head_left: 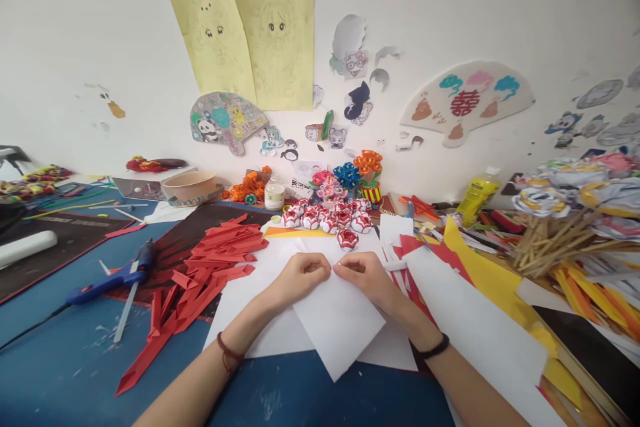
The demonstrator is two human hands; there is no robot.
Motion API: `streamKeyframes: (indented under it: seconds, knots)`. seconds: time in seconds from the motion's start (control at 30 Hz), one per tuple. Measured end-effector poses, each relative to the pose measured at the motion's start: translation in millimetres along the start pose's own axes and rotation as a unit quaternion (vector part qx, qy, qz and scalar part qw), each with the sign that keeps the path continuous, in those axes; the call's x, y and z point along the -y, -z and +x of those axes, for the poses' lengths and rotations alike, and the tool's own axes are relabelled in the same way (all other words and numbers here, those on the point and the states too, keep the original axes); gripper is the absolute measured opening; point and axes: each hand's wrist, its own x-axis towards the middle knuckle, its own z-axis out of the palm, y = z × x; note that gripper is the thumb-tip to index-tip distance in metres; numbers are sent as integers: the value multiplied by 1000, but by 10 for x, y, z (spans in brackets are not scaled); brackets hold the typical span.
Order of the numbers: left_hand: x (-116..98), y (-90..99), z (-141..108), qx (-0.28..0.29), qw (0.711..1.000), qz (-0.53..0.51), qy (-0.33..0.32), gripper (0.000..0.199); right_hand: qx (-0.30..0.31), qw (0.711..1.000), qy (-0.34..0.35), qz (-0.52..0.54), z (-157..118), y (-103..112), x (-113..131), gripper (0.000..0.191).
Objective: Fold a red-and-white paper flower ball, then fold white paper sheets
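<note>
Both hands pinch the upper part of a square white sheet of paper (341, 337), whose one corner points toward me. My left hand (306, 275) closes its fingers at the left of the sheet's top. Close beside it, my right hand (367, 280) pinches the same part from the right. Curled fingers hide the sheet's far corner. More white paper (265, 337) lies flat beneath the hands. Just beyond them stand several red-and-white paper flowers (347, 239). To the left is a pile of folded red paper strips (200, 280).
A blue glue gun (107, 280) with its cord lies on the blue table (270, 400) at left. White sheets (480, 320) and yellow paper (500, 273) spread at right. Behind stand a yellow bottle (477, 197), a round tan container (189, 187) and bundled paper flowers (545, 200).
</note>
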Motion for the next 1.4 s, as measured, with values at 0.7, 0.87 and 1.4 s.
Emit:
streamKeyframes:
  seconds: [0.7, 0.87, 1.4]
  knots:
    - [-57, 166, -8, -77, 997, 8, 7, 32, -218, 973, -32, 64, 39, 414, 23, 29]
    - [-19, 122, -3, -59, 998, 9, 3, 35, -104, 991, -47, 73, 34, 358, -2, 30]
    - [-36, 112, -28, 0, 999, 28, -17, 29, 176, 983, -33, -37, -22, 310, 89, 33]
